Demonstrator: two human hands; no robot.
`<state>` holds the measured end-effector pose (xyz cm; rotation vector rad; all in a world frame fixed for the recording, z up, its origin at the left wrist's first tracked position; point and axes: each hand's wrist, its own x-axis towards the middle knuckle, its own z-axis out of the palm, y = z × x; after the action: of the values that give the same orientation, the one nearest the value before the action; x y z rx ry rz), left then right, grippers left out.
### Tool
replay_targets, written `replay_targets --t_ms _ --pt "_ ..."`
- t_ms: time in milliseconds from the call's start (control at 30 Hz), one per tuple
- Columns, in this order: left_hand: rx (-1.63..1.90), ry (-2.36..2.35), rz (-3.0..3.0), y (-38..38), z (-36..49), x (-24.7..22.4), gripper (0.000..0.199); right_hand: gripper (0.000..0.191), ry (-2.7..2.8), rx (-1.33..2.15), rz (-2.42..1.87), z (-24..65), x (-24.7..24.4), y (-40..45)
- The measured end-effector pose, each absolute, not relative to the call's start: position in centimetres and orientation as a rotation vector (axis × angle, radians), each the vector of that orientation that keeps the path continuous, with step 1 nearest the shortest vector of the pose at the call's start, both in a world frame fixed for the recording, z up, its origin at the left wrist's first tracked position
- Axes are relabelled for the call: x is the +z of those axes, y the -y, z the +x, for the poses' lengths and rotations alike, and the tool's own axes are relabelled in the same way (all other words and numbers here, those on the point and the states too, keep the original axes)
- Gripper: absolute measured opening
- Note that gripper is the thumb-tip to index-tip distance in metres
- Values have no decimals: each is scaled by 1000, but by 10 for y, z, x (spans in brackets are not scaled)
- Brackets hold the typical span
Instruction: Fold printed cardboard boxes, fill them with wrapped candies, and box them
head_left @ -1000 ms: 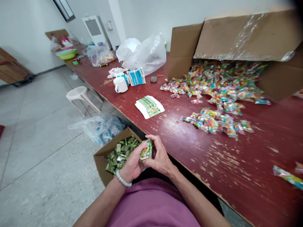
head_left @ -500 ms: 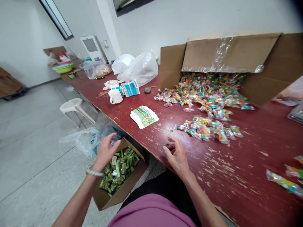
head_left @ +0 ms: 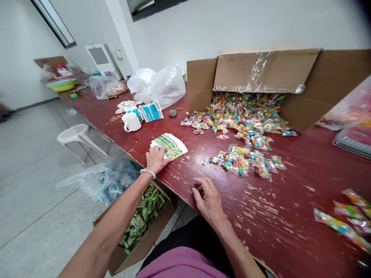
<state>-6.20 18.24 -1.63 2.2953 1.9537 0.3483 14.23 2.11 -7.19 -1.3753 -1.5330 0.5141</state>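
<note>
My left hand, with a pale bead bracelet on its wrist, has its bent fingers on the near left edge of a small stack of flat green-and-white printed cartons. The fingertips are partly hidden, and the stack lies on the table. My right hand hovers by the table's front edge, holding nothing, its fingers loosely curled and apart from the thumb. Beyond it lies a pile of clear-wrapped colourful candies. Below my left forearm stands a cardboard box filled with small green packets.
On the red table, a large open carton spills wrapped candies. A white mug, a blue-and-white box and plastic bags stand farther left. A stool and a clear bag are on the floor.
My left hand has moved up and right from above the box of green packets to the carton stack. My right hand stays near the table edge. The view has shifted slightly right.
</note>
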Motion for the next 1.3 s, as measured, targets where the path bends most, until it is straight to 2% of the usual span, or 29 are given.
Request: replay_targets --t_ms 100,200,267,367,400,467,533,600,667,867,1100,1300 --pt "466 -1932 2175 -191 -58 -10 44 25 1533 523 -1371 142 -72 -21" --pt "610 -1855 2013 -186 -54 -5 32 24 1483 568 -1385 143 -73 -23" --pt "688 -1755 1900 -166 -51 -4 26 32 1361 662 -1403 144 -73 -24" --pt "729 -1557 1746 -114 -48 -2 29 53 1062 922 -1291 143 -67 -24" --pt "722 -1469 1672 -93 -47 -1 29 52 975 1023 -1215 142 -62 -22" --pt "672 -1166 1312 -55 -46 3 30 40 873 1204 -1076 139 -52 -16" --pt "555 -918 1027 -26 -46 8 40 31 881 1322 -1007 135 -40 -8" --pt "447 -735 848 -9 -44 12 51 29 952 1375 -986 133 -29 0" --pt "404 -615 782 -2 -42 11 51 29 1031 1425 -948 131 -19 8" --pt "516 -541 902 3 -37 2 46 38 1056 1592 -758 132 -4 22" --pt "560 -596 964 8 -35 9 54 44 1052 1618 -738 132 -3 29" --pt "592 -696 995 11 -34 20 41 49 1065 1609 -727 128 8 31"
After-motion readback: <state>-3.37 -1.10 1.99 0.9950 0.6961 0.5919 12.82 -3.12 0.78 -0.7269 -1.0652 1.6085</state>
